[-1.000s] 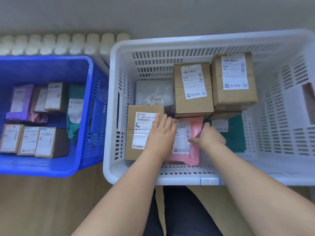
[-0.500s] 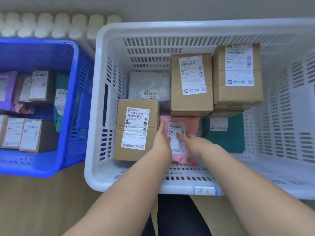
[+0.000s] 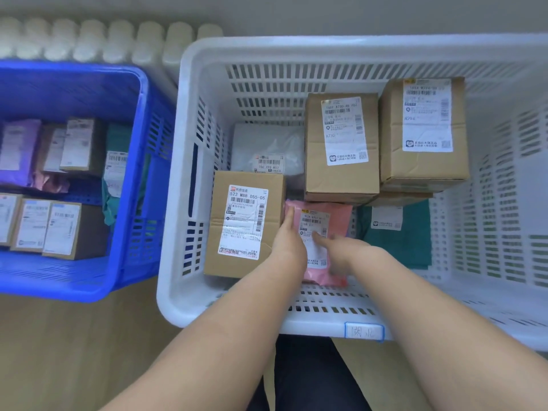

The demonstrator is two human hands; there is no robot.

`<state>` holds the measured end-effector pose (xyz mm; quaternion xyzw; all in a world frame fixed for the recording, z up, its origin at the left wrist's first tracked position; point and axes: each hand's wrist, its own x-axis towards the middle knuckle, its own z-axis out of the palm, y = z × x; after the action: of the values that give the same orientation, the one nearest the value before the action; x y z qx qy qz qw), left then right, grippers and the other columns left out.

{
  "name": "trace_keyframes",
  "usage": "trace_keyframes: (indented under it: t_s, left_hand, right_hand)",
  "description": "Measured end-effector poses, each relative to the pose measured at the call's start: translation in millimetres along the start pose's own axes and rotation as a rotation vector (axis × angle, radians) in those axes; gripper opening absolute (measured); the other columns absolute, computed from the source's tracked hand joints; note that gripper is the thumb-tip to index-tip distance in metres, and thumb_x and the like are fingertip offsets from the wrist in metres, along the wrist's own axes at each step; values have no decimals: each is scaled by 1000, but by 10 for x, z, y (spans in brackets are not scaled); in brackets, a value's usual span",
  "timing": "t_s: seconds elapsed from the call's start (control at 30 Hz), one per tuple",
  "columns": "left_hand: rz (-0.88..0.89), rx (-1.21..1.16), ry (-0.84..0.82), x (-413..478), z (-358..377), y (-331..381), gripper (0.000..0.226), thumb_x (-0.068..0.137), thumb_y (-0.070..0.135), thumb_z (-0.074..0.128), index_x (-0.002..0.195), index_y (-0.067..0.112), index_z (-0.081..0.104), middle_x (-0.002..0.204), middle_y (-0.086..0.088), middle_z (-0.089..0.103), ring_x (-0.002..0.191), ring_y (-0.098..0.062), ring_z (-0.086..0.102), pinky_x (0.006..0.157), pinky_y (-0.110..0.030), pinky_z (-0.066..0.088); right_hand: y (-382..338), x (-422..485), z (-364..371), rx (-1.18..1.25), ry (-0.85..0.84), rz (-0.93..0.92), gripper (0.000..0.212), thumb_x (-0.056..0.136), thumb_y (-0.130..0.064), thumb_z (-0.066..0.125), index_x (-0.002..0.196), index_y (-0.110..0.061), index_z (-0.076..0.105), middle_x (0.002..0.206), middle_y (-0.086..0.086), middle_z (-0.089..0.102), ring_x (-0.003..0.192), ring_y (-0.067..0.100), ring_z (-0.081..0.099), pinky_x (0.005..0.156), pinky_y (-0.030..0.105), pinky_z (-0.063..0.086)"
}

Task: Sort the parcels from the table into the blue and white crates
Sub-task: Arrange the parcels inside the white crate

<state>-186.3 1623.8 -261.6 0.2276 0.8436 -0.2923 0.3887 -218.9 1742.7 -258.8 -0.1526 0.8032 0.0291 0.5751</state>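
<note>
Inside the white crate (image 3: 326,50) lies a pink parcel (image 3: 339,215) with a white label, near the front wall. My left hand (image 3: 289,241) lies with straight fingers along the parcel's left edge, between it and a brown box (image 3: 243,223). My right hand (image 3: 341,250) rests on the parcel with a finger stretched across the label. Two more brown boxes (image 3: 341,149) (image 3: 424,132), a white bag (image 3: 267,146) and a teal parcel (image 3: 400,241) share this crate. The blue crate (image 3: 59,287) stands at the left.
The blue crate holds a purple bag (image 3: 17,152), several labelled boxes (image 3: 59,229) and a teal bag (image 3: 115,173). A white ribbed radiator (image 3: 89,37) runs behind the crates. Wooden floor (image 3: 59,351) lies in front. A tag (image 3: 363,332) is on the white crate's front rim.
My left hand slid off the brown box to the pink parcel's left edge. My right hand moved from the parcel's right side onto its label. The parcel now lies flatter.
</note>
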Motion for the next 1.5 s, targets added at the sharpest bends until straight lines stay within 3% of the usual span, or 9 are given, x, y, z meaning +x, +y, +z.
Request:
trace_keyframes:
  t_s: [0.07, 0.23, 0.33, 0.47, 0.63, 0.73, 1.03, 1.23, 1.5]
  left_hand:
    - [56, 52, -46, -197, -111, -125, 54, 103, 43, 35, 149, 17, 42, 157, -15, 35, 148, -44, 17, 115, -68, -10]
    - [-14, -139, 224, -638, -259, -437, 53, 101, 26, 41, 151, 12, 36, 161, -17, 23, 151, -36, 10, 119, -61, -5]
    - [-120, -326, 424, -947, -302, -639, 53, 95, 17, 47, 146, 9, 39, 158, -17, 24, 152, -31, 7, 121, -55, -3]
    - [-273, -489, 530, -1280, -249, -877, 58, 92, 8, 49, 148, 8, 34, 159, -14, 21, 152, -30, 7, 122, -52, -5]
    - [-428, -643, 612, -1707, -56, -1228, 53, 95, 11, 45, 147, 12, 33, 161, -11, 18, 151, -29, 7, 123, -49, -4]
    - [-519, -683, 643, -1992, 213, -1432, 50, 94, 11, 45, 143, 14, 36, 157, -10, 23, 149, -29, 11, 123, -50, -2]
    - [-763, -785, 646, -3026, 1557, -1919, 51, 95, 16, 43, 145, 17, 34, 154, -9, 29, 146, -28, 19, 123, -50, 0]
    - [-961, -1015, 609, -3913, 2902, -2036, 47, 95, 15, 42, 142, 20, 42, 145, -3, 42, 139, -25, 32, 121, -44, 12]
    - [-1257, -1182, 558, -4974, 4401, -2248, 45, 95, 19, 45, 140, 22, 47, 144, 1, 45, 136, -22, 37, 120, -39, 17]
  right_hand:
    - [-16, -110, 19, 42, 51, 0, 86, 91, -10, 55, 156, -41, 8, 152, 8, 35, 123, 29, 53, 92, 40, 54]
    - [-75, -477, 3, 215, 208, 15, 52, 97, -16, 53, 147, -25, 44, 151, 3, 45, 134, 23, 48, 107, 36, 43]
    - [-143, -756, -182, 306, 355, -7, 42, 97, -19, 51, 139, -21, 55, 142, 1, 55, 128, 20, 53, 103, 33, 44]
    - [-340, -1095, -544, 384, 545, -27, 31, 95, -20, 54, 123, -22, 67, 126, 1, 66, 111, 20, 60, 92, 30, 49]
    - [-842, -1482, -899, 439, 723, -106, 30, 95, -13, 48, 116, -22, 67, 119, 1, 67, 95, 20, 63, 71, 28, 51]
    - [-1260, -1687, -985, 366, 797, -177, 28, 98, -19, 50, 121, -23, 65, 122, -2, 67, 107, 20, 62, 83, 33, 51]
    - [-2944, -1935, -827, 188, 851, -343, 29, 92, -17, 56, 116, -24, 70, 116, -3, 70, 109, 18, 63, 91, 28, 48]
    - [-4516, -1856, -255, 30, 766, -459, 31, 92, -20, 56, 120, -27, 68, 121, 2, 64, 98, 21, 65, 87, 30, 50]
    - [-6333, -1810, 376, -185, 677, -658, 32, 89, -25, 60, 120, -29, 66, 120, 0, 57, 114, 21, 57, 93, 31, 45]
